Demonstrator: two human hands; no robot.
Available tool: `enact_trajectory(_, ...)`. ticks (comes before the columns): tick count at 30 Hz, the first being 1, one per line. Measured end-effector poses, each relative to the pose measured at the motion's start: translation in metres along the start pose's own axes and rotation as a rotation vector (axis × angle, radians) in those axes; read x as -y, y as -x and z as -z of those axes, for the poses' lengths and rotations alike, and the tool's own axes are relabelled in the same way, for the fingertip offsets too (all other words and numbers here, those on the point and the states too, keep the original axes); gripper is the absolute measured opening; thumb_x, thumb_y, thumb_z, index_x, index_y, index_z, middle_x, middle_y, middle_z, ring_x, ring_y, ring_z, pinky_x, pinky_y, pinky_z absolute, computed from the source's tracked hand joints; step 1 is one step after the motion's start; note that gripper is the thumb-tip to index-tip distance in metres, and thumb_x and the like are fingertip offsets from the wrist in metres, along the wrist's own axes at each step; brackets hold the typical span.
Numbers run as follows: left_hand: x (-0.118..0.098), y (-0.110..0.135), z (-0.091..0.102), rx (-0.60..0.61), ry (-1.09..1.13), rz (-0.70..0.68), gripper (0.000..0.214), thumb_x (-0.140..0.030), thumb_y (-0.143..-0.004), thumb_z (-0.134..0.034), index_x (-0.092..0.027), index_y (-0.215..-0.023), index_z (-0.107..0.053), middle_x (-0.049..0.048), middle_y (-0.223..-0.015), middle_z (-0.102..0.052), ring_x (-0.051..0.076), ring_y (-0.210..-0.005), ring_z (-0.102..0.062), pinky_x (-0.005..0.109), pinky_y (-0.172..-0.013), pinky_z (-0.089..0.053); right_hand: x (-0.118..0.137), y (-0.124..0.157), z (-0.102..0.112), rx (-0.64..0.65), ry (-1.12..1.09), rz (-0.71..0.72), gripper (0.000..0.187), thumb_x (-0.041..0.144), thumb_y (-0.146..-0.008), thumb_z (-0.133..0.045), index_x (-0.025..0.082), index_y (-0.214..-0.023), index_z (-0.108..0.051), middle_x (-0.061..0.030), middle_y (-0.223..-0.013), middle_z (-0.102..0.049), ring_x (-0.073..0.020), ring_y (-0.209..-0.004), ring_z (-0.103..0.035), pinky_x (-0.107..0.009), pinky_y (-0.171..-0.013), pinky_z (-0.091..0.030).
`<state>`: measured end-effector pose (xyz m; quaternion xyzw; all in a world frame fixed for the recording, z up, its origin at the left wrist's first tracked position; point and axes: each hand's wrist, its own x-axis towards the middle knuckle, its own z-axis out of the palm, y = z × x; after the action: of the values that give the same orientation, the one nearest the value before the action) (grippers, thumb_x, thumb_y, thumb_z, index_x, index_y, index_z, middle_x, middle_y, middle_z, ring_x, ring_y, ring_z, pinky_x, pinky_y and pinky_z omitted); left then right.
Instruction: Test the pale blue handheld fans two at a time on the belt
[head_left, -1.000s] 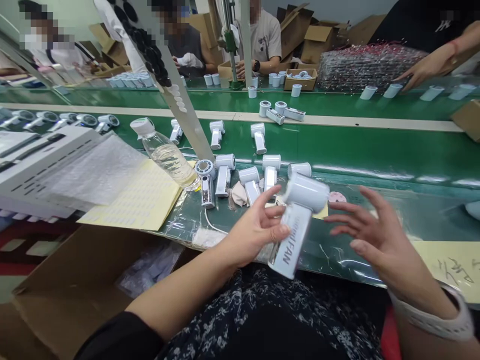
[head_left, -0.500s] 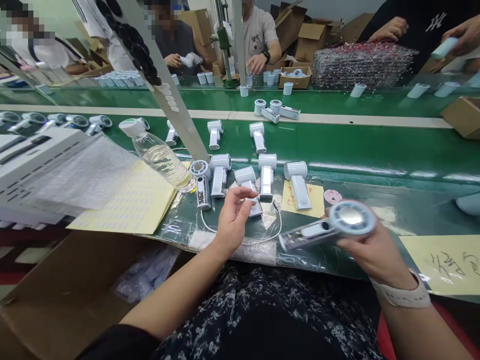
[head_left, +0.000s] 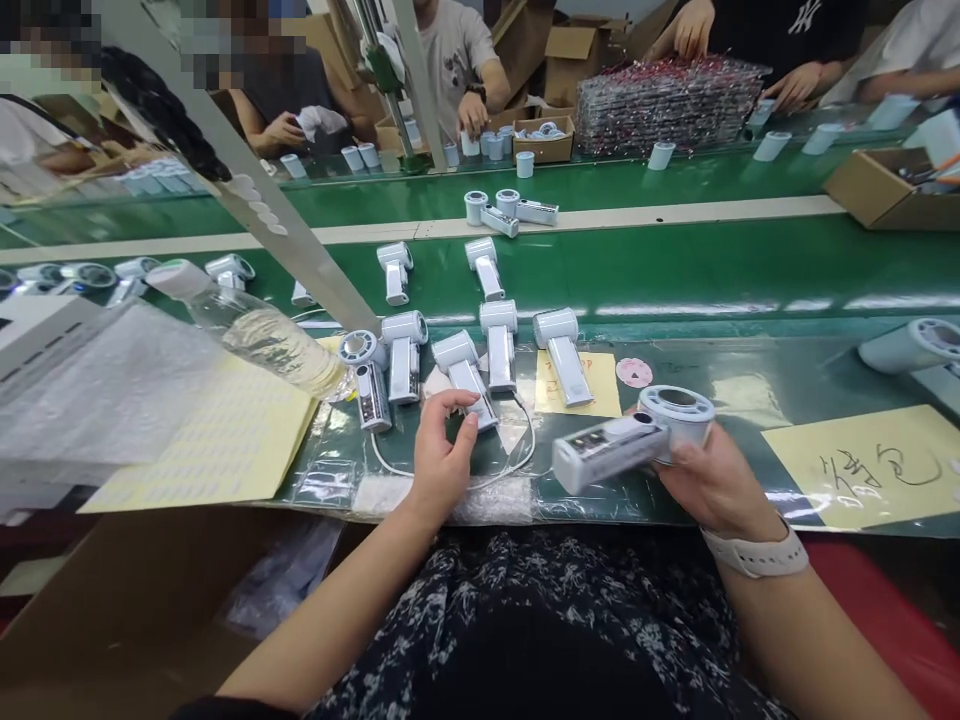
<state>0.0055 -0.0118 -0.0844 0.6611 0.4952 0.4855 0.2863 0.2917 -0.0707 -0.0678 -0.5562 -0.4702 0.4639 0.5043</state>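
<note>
Left hand (head_left: 442,455) down low, palm down, fingers (head_left: 459,402) curled, forearm (head_left: 322,615) angling in from bottom left; over on the right, right hand (head_left: 712,482) closed in a firm grip, palm turned up, wrist (head_left: 739,530) slightly bent

Two hands (head_left: 442,460) (head_left: 716,490), six white mini fans (head_left: 611,450), one water bottle (head_left: 262,342)

This is a factory with a green conveyor belt (head_left: 637,265).

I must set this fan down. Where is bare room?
Bare green belt lies right of the upper fans. Bare mat lies between the pink sticker and the handwritten note. Crowded: around the left hand, among fans and cable.
</note>
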Motion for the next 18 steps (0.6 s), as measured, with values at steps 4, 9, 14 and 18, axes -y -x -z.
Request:
enact_trajectory(4, -0.002, -0.001, -0.001, 0.015, -0.034, -0.001, 0.010, -0.030, -0.093, -0.052, -0.023, -0.099, -0.057, 0.0081, -0.110, -0.064, 0.025, -0.110, -0.058, 0.046, -0.102, -0.043, 0.001, 0.000, 0.009, -0.027, 0.291, -0.049, 0.071, 0.053, -0.064, -0.085, 0.028, -0.121, -0.051, -0.0082, -0.115, -0.066, -0.0320, -0.106, -0.064, -0.049, -0.094, -0.051)
enact_trajectory(9, -0.004, -0.003, -0.001, 0.016, -0.072, -0.019, 0.007, -0.028, -0.091, -0.053, -0.023, -0.095, -0.057, 0.0074, -0.110, -0.066, 0.025, -0.111, -0.059, 0.045, -0.103, -0.043, 0.003, 0.002, 0.013, 0.075, 0.052, -0.022, 0.074, 0.061, -0.064, -0.082, 0.029, -0.121, -0.049, -0.0090, -0.110, -0.067, -0.0308, -0.097, -0.067, -0.044, -0.084, -0.056)
enact_trajectory(14, -0.002, -0.004, -0.002, 0.022, -0.079, -0.016, 0.006, -0.026, -0.090, -0.053, -0.024, -0.094, -0.057, 0.0076, -0.110, -0.066, 0.025, -0.111, -0.059, 0.046, -0.103, -0.042, 0.008, -0.001, 0.004, -0.008, 0.296, -0.058, 0.070, 0.049, -0.064, -0.084, 0.027, -0.123, -0.054, -0.0116, -0.123, -0.066, -0.0359, -0.114, -0.062, -0.053, -0.099, -0.048)
enact_trajectory(18, -0.003, -0.004, -0.001, 0.016, -0.096, -0.038, 0.006, -0.024, -0.090, -0.053, -0.024, -0.094, -0.057, 0.0074, -0.110, -0.066, 0.025, -0.111, -0.058, 0.046, -0.102, -0.043, 0.007, -0.004, 0.000, -0.050, 0.350, -0.105, 0.066, 0.046, -0.066, -0.082, 0.024, -0.122, -0.056, -0.0133, -0.126, -0.065, -0.0368, -0.116, -0.061, -0.053, -0.099, -0.048)
